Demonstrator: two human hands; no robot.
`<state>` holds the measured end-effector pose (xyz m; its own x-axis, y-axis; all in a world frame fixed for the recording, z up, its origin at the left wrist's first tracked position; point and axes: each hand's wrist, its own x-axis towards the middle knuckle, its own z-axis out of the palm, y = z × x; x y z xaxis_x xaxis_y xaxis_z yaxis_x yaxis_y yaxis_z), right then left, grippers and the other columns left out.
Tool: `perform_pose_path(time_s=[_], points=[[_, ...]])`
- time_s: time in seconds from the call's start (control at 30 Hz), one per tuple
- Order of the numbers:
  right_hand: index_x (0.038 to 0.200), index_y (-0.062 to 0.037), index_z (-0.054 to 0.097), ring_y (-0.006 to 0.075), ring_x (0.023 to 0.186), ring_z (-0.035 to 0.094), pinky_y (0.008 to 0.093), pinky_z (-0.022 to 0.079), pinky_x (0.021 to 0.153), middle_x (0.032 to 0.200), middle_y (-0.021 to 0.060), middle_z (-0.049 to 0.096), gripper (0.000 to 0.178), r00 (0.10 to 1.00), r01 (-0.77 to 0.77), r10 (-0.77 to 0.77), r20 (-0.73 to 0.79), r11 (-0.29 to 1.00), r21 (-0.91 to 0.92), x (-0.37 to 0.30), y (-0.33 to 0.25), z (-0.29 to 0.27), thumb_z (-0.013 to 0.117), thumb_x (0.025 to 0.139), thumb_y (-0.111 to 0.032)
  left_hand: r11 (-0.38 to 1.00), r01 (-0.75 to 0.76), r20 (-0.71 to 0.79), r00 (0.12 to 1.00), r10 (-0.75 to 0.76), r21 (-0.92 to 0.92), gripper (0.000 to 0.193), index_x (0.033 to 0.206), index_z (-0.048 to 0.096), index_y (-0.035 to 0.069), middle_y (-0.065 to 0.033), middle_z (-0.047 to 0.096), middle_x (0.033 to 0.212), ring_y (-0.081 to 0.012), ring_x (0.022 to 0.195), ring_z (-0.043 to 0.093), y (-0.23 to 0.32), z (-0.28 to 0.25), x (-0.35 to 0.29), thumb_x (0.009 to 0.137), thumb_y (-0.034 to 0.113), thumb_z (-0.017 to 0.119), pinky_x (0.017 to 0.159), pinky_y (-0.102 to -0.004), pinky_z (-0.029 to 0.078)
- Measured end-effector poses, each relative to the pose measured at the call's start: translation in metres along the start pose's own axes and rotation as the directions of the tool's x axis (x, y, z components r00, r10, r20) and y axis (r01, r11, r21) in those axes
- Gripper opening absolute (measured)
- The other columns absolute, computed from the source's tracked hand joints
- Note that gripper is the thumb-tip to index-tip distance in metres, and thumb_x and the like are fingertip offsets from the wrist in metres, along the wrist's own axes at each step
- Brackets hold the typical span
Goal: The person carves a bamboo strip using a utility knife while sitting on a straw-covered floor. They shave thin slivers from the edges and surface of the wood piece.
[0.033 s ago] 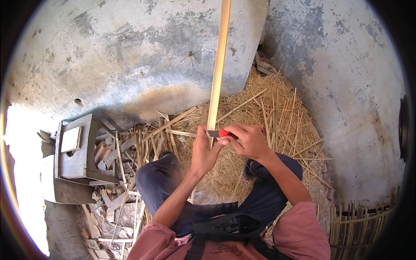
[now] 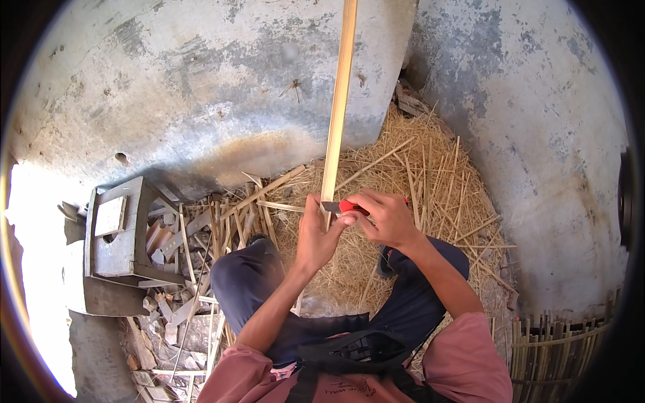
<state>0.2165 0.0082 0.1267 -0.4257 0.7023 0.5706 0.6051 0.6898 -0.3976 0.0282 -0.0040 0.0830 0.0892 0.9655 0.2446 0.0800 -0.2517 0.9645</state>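
red-handled knife (image 2: 353,207) laid across a long, pale bamboo strip (image 2: 339,101), up in front of the person's lap
the strip's lower end is pinched in the fingers of the left hand (image 2: 314,235), thumb out beside the knife; the fingers of the right hand (image 2: 388,218) are curled around the red handle, the blade at the strip. below lie the bent legs (image 2: 248,282) and a heap of straw-like shavings (image 2: 437,181); beyond, a stained wall (image 2: 235,80); to the left, a weathered box (image 2: 119,245).

A long, flat, pale yellow strip (image 2: 340,94) extends forward, slanting slightly right; a red-handled knife (image 2: 349,205) sits crosswise at its near end, grey blade (image 2: 330,207) pointing left.
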Motion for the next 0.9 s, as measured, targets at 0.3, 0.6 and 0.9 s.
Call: perform_pose_path(time_s=[0.3,0.6,0.9], points=[[0.107,-0.0086,0.073,0.0269,0.072,0.072,0.0377,0.054,0.059,0.091,0.0065,0.073,0.021,0.997,-0.059,0.058,-0.059,0.998,-0.008,0.003,-0.001,-0.001,0.077,0.093,-0.024,1.000,0.001,-0.004,1.000,-0.001,0.025,0.044,0.113,0.049,0.002,-0.0091,0.068,0.085,-0.0144,0.077,0.065,0.005,0.004,-0.003,0.095,0.023,0.083,0.070,-0.0343,0.053],[0.107,-0.0078,0.074,0.0268,0.072,0.072,0.0372,0.054,0.061,0.094,0.0076,0.076,0.023,0.991,-0.081,0.082,-0.108,0.997,0.007,0.004,0.011,-0.006,0.077,0.095,-0.027,0.994,0.053,0.039,0.998,-0.057,0.093,0.044,0.115,0.046,0.003,-0.0130,0.068,0.083,-0.0236,0.076,0.070,0.005,0.006,-0.008,0.095,0.020,0.082,0.069,-0.0398,0.054],[0.107,-0.0075,0.075,0.0271,0.073,0.073,0.0375,0.055,0.062,0.094,0.0083,0.076,0.022,0.993,-0.084,0.083,-0.079,0.996,-0.014,0.004,0.010,-0.010,0.076,0.095,-0.026,0.989,0.070,0.067,0.995,-0.079,0.130,0.048,0.112,0.045,0.001,-0.0125,0.062,0.080,-0.0252,0.072,0.065,-0.003,0.002,-0.019,0.093,0.023,0.083,0.068,-0.0418,0.052]])
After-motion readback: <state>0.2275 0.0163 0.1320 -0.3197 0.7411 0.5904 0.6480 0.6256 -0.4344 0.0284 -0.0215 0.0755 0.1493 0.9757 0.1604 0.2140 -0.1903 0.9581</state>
